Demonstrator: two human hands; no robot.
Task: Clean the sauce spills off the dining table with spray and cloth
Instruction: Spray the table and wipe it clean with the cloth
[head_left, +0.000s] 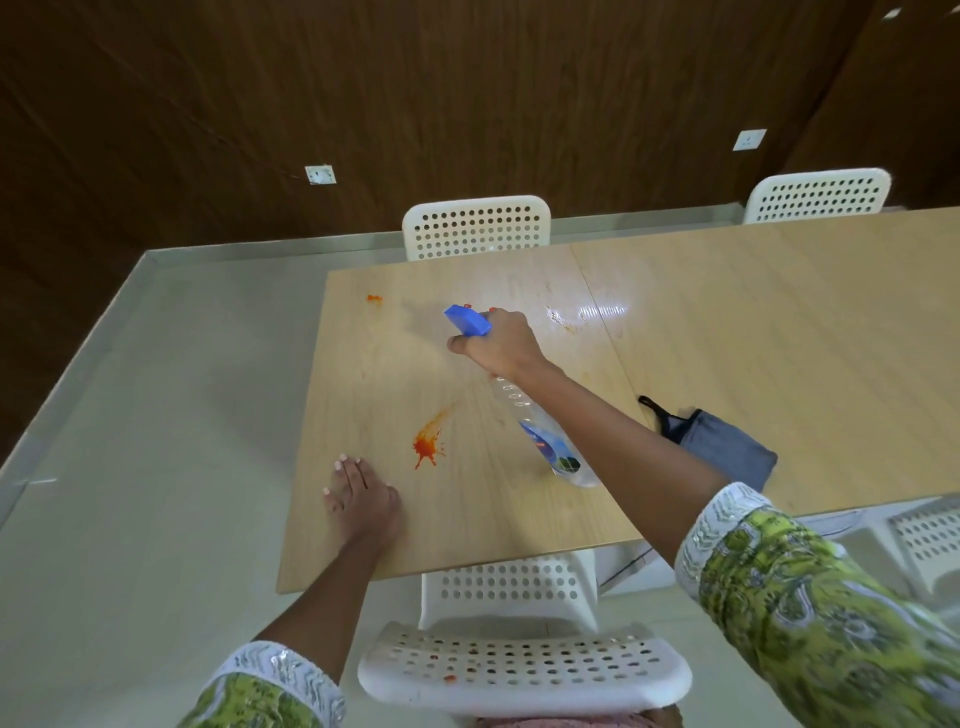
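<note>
My right hand grips a clear spray bottle by its neck, above the light wooden dining table. The blue nozzle points toward the table's far left. A large orange-red sauce splat lies near the front left. A small sauce spot sits at the far left corner, and tiny red specks show just behind the nozzle. My left hand rests flat on the table beside the big splat. A folded grey cloth with a black loop lies to the right, partly behind my right forearm.
A wet, shiny smear marks the table's middle near a seam. White perforated chairs stand at the far side, the far right, directly below me and at the near right. Pale floor lies to the left.
</note>
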